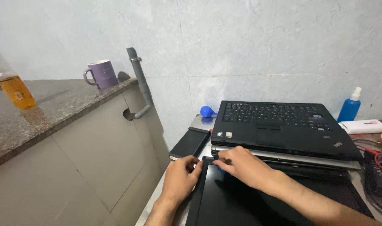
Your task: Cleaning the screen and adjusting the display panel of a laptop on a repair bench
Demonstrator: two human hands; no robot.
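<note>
A flat black laptop screen panel point(258, 201) lies face up at the near edge of the table. My left hand point(180, 178) grips its top left corner, thumb and fingers curled over the edge. My right hand point(243, 165) rests on the panel's top edge and pinches a thin dark tool whose tip points left. Just behind the hands stands a stack of laptop bases, the top one a black keyboard base point(283, 125) on a silver one point(291, 158).
A black battery pack point(191, 143) lies left of the stack, a blue blower bulb point(206, 111) behind it. A blue spray bottle point(350, 108), white box point(362, 126) and red wires point(379, 157) sit at right. A stone counter point(53, 113) at left holds a purple mug point(102, 74) and orange bottle point(13, 86).
</note>
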